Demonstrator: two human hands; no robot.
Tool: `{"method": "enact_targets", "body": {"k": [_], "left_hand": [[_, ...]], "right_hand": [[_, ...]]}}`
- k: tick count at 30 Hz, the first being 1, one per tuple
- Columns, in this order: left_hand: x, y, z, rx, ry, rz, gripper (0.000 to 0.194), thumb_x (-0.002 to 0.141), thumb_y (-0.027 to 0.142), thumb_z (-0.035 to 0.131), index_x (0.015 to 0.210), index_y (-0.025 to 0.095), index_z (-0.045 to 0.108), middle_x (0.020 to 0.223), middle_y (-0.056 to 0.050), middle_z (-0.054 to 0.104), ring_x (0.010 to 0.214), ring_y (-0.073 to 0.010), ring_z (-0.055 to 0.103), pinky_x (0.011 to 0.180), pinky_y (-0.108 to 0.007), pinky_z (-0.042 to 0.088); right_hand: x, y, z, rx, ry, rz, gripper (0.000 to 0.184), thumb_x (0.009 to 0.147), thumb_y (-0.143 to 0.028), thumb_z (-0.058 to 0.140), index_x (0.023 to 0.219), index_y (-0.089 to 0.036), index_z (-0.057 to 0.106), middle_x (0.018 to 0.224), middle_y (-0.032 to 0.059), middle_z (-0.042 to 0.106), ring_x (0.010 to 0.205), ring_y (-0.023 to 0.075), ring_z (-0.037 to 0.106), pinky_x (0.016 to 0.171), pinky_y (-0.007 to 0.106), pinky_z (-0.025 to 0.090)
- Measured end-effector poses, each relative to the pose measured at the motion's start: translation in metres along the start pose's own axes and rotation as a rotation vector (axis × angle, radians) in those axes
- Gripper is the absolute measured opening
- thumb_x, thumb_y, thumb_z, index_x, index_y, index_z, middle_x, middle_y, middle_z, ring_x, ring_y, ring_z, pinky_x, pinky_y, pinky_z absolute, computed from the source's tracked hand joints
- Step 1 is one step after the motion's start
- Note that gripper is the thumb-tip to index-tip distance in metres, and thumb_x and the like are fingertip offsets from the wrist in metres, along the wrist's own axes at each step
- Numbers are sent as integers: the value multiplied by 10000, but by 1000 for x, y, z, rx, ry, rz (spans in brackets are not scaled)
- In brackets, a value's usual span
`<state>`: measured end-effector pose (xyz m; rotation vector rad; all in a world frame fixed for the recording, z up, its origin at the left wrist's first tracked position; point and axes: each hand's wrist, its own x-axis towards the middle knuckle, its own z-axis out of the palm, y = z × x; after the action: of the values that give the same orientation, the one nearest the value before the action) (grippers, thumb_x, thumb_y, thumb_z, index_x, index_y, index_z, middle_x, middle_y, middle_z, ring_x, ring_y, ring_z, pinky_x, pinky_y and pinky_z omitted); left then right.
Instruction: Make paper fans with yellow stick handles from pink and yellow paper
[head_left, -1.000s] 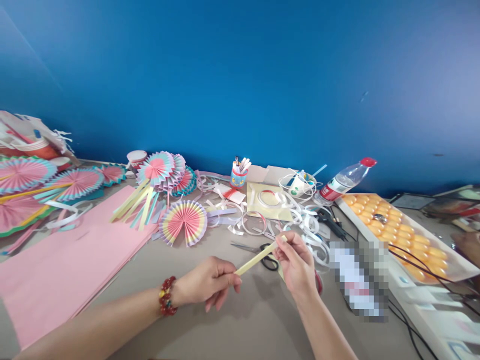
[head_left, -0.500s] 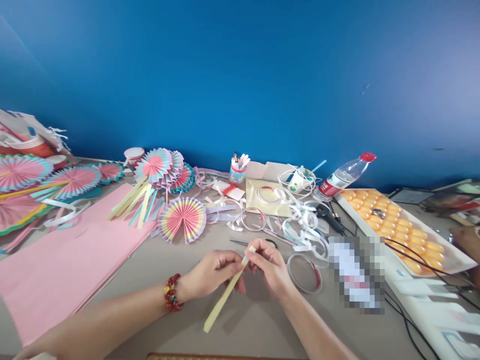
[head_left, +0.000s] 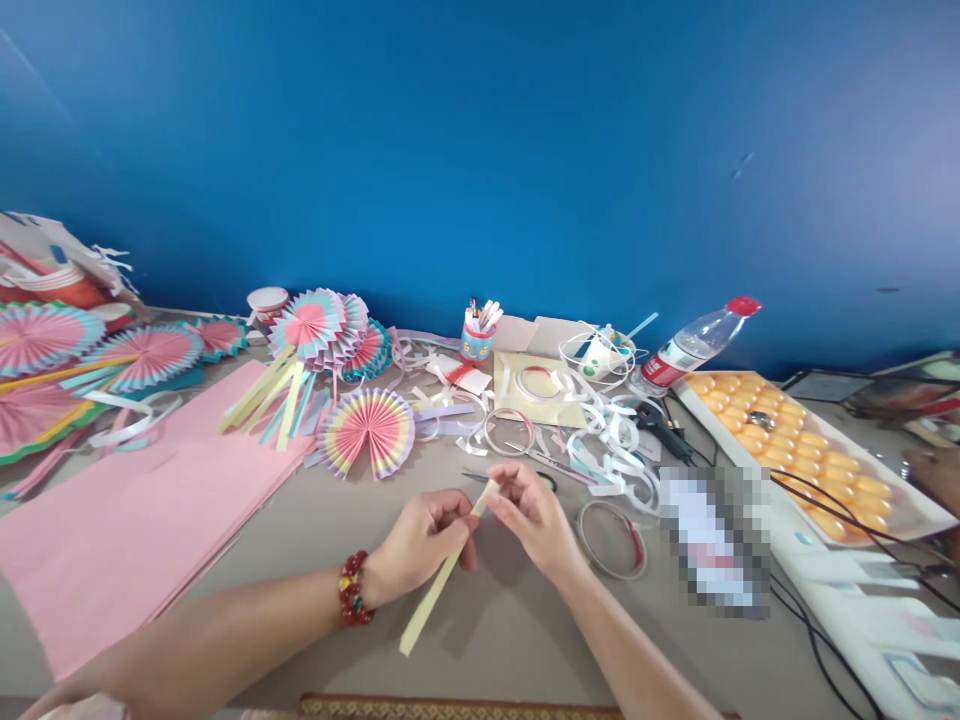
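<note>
A long pale-yellow paper strip [head_left: 435, 600] slants up from the lower middle of the table. My left hand [head_left: 420, 540], with a red bead bracelet [head_left: 355, 588] at the wrist, pinches it between thumb and fingers partway along. At the strip's upper end, my right hand [head_left: 536, 520] has its thumb and fingertips closed on the paper. Just behind my hands lie scissors [head_left: 550, 481], partly hidden by my right fingers. To the right is a roll of white tape [head_left: 612, 540]. A folded pink, yellow and lilac paper fan [head_left: 367, 432] lies beyond my left hand.
Pink paper sheets [head_left: 157, 520] cover the left side, with more paper fans [head_left: 311, 330] behind. Curled paper scraps [head_left: 611, 430] litter the middle. A water bottle [head_left: 697, 345], a glue gun [head_left: 664, 430], black cables and a tray of orange domes [head_left: 802, 450] occupy the right.
My left hand and the strip have shifted slightly left. My right thumb has lifted a little and its grip at the strip's top end has changed. The view has tilted slightly.
</note>
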<state>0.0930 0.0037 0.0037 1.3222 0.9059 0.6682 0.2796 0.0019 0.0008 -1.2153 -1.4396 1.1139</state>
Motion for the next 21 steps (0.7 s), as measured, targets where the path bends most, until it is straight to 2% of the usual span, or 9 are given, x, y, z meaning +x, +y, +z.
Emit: {"method": "enact_targets", "body": {"k": [2,3,6,8,11,16,21], "left_hand": [[1,-3,-1,-8,11,-3,253,911,361,535,730,185,514,580,-32,697,458,-110,511,485,-202,378],[2,-5,-2,-8,13,0,240,908,356,533,741,183,524,576,-28,694,454,-111,513,484,-202,380],[3,-9,-2,32,25,28,180,897,295,517,766,178,552,568,-13,685,467,-116,538,498,-200,387],[2,-11,-3,112,37,62,147,891,249,499,778,179,563,582,-7,687,497,-121,564,514,-198,390],[0,-12,-4,278,51,126,124,884,212,482,787,189,556,607,6,685,514,-118,571,519,-195,380],[-2,-11,-7,547,88,308,112,828,146,476,747,204,526,594,28,610,540,-115,521,563,-203,363],[-3,-10,-7,631,107,344,103,804,135,471,738,211,491,575,43,518,517,-109,447,538,-205,305]], "right_hand": [[-3,-4,-2,-197,135,-191,216,884,-336,665,1052,-234,574,901,25,619,649,126,559,611,266,478],[-5,-7,-3,-296,159,-288,164,894,-279,652,1038,-243,582,922,29,626,683,134,575,656,278,486],[-9,-16,-1,-482,19,-467,99,913,-155,588,944,-248,605,877,26,657,793,168,614,761,306,485],[-9,-19,2,-530,-53,-478,122,918,-128,562,924,-243,601,863,28,670,834,181,623,785,314,483],[-9,-19,6,-549,-38,-460,127,916,-119,546,915,-237,591,868,29,676,826,180,624,784,312,481],[-12,-18,5,-534,-46,-417,128,890,-122,531,907,-239,579,860,31,673,807,185,620,762,314,478],[-13,-20,5,-499,-101,-339,128,868,-132,527,915,-238,580,867,38,666,807,188,612,750,317,476]]}}
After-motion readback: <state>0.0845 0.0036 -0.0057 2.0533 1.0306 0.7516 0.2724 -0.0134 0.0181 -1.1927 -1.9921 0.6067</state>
